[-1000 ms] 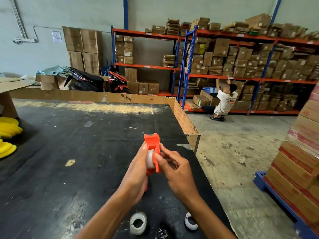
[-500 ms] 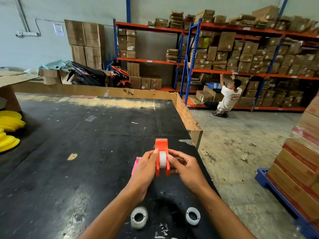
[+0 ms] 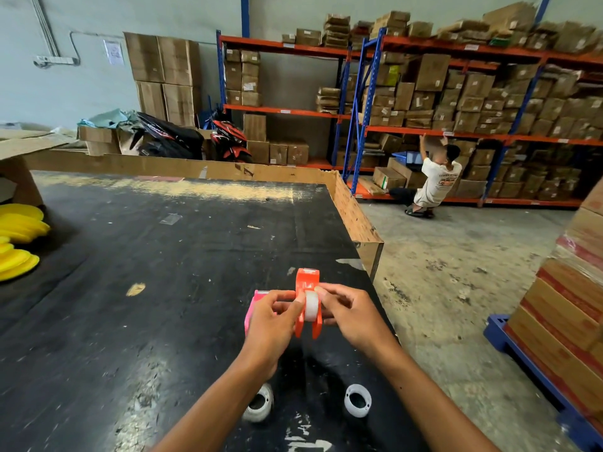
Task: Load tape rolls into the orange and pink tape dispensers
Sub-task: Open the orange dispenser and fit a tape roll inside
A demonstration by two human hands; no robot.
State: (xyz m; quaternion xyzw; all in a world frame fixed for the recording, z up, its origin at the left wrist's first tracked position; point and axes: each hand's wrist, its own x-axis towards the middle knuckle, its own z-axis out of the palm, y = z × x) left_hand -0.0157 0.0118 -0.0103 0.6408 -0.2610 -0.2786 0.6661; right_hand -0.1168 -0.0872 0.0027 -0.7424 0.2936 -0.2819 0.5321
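In the lower middle of the frame, both hands meet around the orange tape dispenser [image 3: 307, 293], which stands upright on the black table [image 3: 137, 256] near its right edge. A white tape roll [image 3: 311, 308] sits inside the dispenser, between its two orange side walls. The left hand [image 3: 272, 324] comes from the lower left and its thumb presses on the left side of the roll and the dispenser wall. The right hand [image 3: 350, 316] comes from the lower right and its fingertips touch the right side of the same roll, so the two hands pinch the dispenser and roll from both sides. The pink tape dispenser [image 3: 253, 308] is just beside the orange one, on its left, and it is partly hidden behind the left hand. Lower in the frame, two loose rolls lie flat on the table: one white roll [image 3: 261, 402] is partly covered by the left forearm, and the other roll [image 3: 358, 399] lies between the two forearms, closer to the right one. At the left edge of the frame there is a stack of yellow discs [image 3: 18, 243]. In the upper right, a person in a white shirt [image 3: 435, 181] crouches at the shelves [image 3: 456, 132] full of cardboard boxes.
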